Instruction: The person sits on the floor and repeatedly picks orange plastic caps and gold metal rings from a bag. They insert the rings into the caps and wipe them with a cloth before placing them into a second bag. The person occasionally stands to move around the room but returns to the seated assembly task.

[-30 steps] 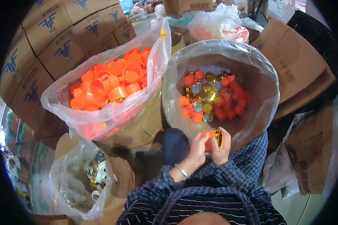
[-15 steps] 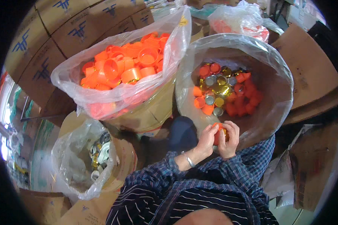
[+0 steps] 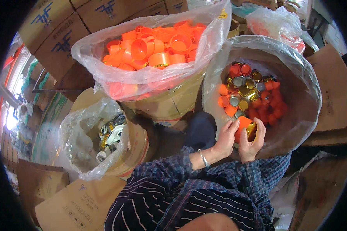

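Note:
Both my hands are closed around one orange plastic cap (image 3: 243,124) with a shiny gold piece (image 3: 251,131) at its right side. My left hand (image 3: 223,141), with a silver bracelet at the wrist, grips the cap's left side. From the right and below, the fingers of my right hand (image 3: 252,146) wrap the gold part. They hold it over the near rim of a drum with a clear plastic liner (image 3: 306,92). Deep inside that drum lie orange caps (image 3: 272,106) and gold and silver round pieces (image 3: 243,91).
Left of this drum stands a lined cardboard drum (image 3: 173,104) heaped with orange caps (image 3: 140,48). A smaller lined drum (image 3: 81,148) at left holds white, dark and gold pieces (image 3: 113,133). Cardboard boxes (image 3: 59,29) are stacked behind; flaps (image 3: 329,88) lean at right. My shoe (image 3: 200,130) is between the drums.
The whole view has shifted, so the drums and my hands appear farther right. My hands have turned the cap, and more of its orange side and gold piece shows.

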`<state>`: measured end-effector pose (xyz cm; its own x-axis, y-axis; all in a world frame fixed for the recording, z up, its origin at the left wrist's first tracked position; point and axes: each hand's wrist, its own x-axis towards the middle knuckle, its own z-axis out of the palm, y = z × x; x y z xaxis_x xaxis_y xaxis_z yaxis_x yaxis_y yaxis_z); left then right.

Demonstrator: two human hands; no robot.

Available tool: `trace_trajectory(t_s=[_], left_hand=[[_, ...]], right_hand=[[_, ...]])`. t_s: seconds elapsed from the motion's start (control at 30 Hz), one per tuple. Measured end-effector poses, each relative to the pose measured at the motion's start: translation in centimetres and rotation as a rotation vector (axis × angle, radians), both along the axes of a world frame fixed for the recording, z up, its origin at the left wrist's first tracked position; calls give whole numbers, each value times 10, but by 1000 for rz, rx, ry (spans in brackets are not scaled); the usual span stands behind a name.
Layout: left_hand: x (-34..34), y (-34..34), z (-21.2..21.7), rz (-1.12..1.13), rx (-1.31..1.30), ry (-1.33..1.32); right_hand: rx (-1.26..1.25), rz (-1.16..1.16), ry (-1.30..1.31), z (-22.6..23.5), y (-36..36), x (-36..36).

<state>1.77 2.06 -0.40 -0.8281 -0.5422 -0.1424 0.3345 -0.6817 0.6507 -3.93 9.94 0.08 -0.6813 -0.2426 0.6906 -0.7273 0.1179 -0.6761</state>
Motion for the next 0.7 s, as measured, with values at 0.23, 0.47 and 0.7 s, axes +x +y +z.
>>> trace_trajectory(t_s=[0.23, 0.47, 0.7], left_hand=[[25, -63, 52, 291, -701, -8], [41, -322, 196, 1122, -1975, -328], [68, -369, 161, 757, -1948, -1031]], right_hand=[[-39, 203, 10, 16, -8, 4], [416, 380, -184, -35, 18, 10], [744, 540, -245, -82, 36, 30]])
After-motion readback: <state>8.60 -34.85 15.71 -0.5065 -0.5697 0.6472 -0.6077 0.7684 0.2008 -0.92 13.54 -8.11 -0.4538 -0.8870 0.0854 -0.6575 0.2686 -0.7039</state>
